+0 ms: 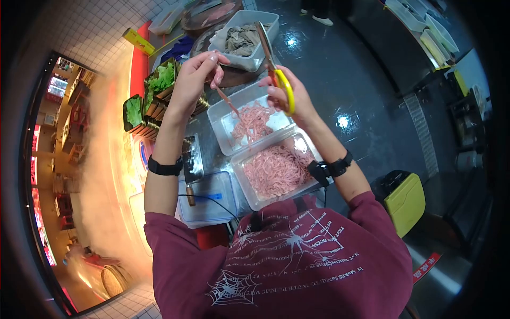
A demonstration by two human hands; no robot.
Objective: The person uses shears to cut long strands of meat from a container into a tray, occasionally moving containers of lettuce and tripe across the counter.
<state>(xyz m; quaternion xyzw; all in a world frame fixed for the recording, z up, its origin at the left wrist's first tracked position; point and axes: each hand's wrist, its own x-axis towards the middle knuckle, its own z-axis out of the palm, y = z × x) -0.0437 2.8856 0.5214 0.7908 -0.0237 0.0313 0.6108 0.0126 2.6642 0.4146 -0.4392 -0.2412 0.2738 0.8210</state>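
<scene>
Pinched between the fingers of my left hand [201,73] is a thin pink strip [227,100], hanging down toward the upper clear tub [219,127]. My right hand [292,97] grips scissors [287,87] with yellow handles, their blades pointing up and away from me. Pink strips [252,123] lie in the upper tub, below both hands. Nearer my body, a second clear tub [245,192] holds a larger heap of pink strips [277,169].
A tub [270,22] with grey pieces stands beyond my hands, near round boards [204,21]. Leafy greens [162,78] in dark containers are at left. A cleaver [193,162] lies by a lidded box [217,198]. A person's shoe [322,21] shows at the top.
</scene>
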